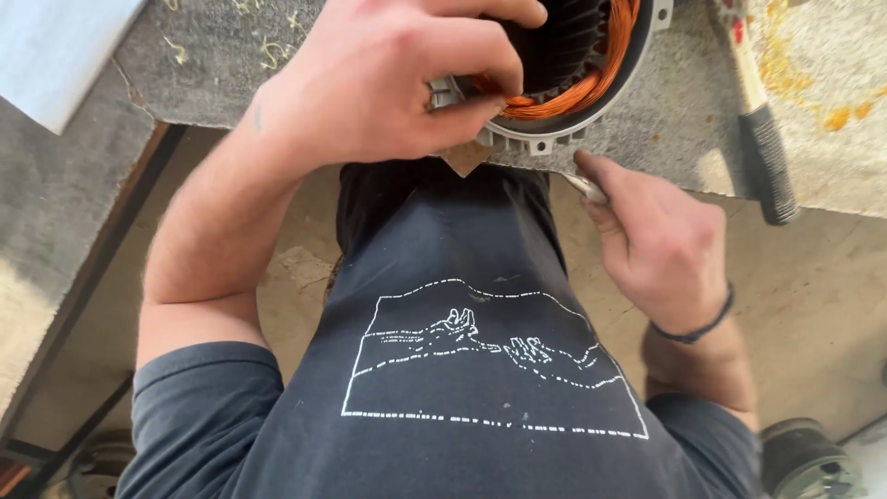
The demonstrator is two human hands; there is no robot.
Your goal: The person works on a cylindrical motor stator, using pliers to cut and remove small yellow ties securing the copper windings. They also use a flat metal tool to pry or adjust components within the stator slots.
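A grey finned motor stator (591,69) with orange copper windings (568,97) lies at the near edge of a carpeted workbench (665,129). My left hand (388,79) rests over the stator's near rim, thumb and fingers pinched at the windings and a brownish paper strip (465,159) that sticks out below the rim. My right hand (661,245) is just below the bench edge, fingers curled around a small pale metal tool (589,189) whose tip points at the stator's underside.
A hammer with a black ribbed grip (765,139) lies on the bench at the right, overhanging the edge. Yellow stains and wire scraps mark the carpet. A pale sheet (55,46) sits at top left. A round metal part (804,457) is on the floor.
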